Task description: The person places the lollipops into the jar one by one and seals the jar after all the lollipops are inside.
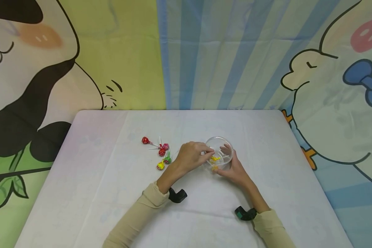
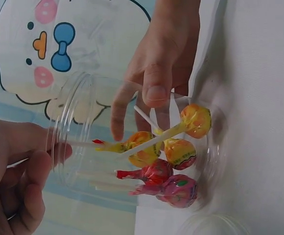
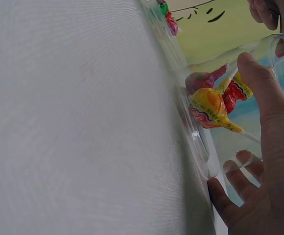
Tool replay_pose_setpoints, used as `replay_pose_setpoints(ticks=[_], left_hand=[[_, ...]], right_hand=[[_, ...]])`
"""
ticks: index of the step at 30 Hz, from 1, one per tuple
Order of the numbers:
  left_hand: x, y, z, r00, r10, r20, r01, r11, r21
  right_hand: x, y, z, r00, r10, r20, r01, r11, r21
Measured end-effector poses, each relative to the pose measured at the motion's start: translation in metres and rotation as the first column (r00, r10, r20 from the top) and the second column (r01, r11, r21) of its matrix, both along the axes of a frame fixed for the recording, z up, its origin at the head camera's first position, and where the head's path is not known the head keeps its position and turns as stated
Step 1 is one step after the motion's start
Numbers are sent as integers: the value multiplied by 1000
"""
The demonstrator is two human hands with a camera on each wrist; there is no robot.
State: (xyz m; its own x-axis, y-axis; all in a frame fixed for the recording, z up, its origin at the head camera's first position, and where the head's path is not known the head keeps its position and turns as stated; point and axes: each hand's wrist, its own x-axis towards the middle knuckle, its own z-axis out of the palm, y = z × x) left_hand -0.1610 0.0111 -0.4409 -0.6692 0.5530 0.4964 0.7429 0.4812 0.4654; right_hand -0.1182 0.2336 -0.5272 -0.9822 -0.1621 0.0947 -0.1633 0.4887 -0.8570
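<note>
Right hand (image 3: pixel 274 127) grips jar (image 2: pixel 78 117) toward worktop's (image 1: pixel 260 131) far edge; left hand (image 1: pixel 192 156) pinches lollipop (image 2: pixel 144 157) by stick (image 2: pixel 85 144); best released low, jar braced

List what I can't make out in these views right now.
- Left wrist: the end of the held lollipop's stick, hidden by the left hand.
- Left wrist: a clear round thing, cut off by the bottom edge; I can't tell what it is.
- Right wrist: most of the left hand, cut off by the frame.
- Head: print on the loose lollipops, too small.
</note>
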Motion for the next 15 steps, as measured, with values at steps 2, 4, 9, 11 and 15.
replay_pose_setpoints(ticks=[2,4,9,11,15], left_hand=[[0,0,2,1000,-7,11,7,1000,-22],[0,-1,3,1000,-9,26,10,999,-32],[2,-8,-2,1000,10,22,-11,999,51],[3,-16,-6,1000,27,9,-28,992,121],[5,-41,-14,997,72,10,-72,970,234]], right_hand=[[0,0,0,1000,-2,3,2,1000,3],[0,0,0,1000,-4,2,4,1000,6],[-1,-1,-1,1000,5,-3,-5,1000,3],[-1,-1,-1,1000,10,-1,-10,1000,2],[-2,-2,1,1000,10,8,-10,1000,4]])
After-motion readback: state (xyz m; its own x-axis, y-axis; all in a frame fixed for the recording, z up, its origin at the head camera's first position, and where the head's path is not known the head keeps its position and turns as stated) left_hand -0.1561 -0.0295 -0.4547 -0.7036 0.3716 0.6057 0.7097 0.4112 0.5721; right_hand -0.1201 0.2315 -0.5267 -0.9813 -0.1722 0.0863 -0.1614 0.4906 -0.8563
